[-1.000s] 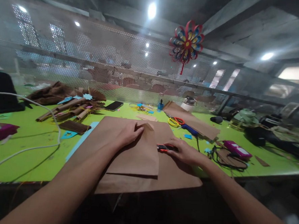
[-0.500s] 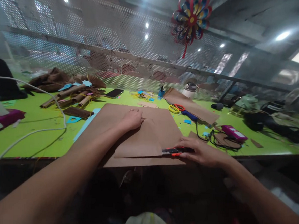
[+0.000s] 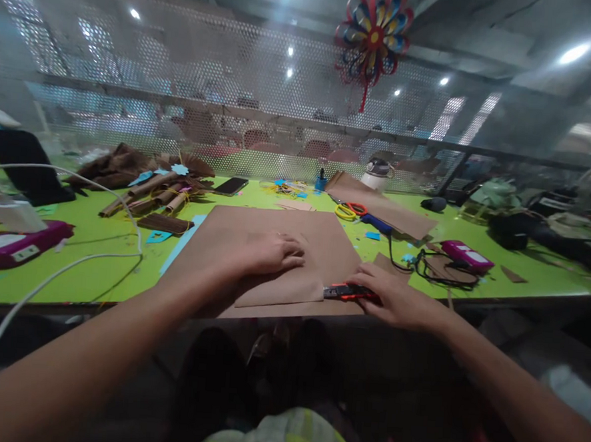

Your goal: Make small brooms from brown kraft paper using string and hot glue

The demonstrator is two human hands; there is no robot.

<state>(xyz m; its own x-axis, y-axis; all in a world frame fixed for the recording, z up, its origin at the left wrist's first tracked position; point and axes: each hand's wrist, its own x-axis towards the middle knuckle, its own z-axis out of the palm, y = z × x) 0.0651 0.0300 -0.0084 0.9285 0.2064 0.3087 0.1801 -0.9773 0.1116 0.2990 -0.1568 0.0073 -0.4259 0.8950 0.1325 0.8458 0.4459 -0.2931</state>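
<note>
Head: L hand [image 3: 276, 253] palm-down, R hand [image 3: 391, 295] gripping cutter [image 3: 342, 291].

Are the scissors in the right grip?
No: the right grip holds a red-and-black cutter, while the scissors lie by the far right corner of the large brown paper.

one close head-worn view, forward and down over the green tabletop [image 3: 475, 232] towards a mesh screen [image 3: 261, 122]
</note>
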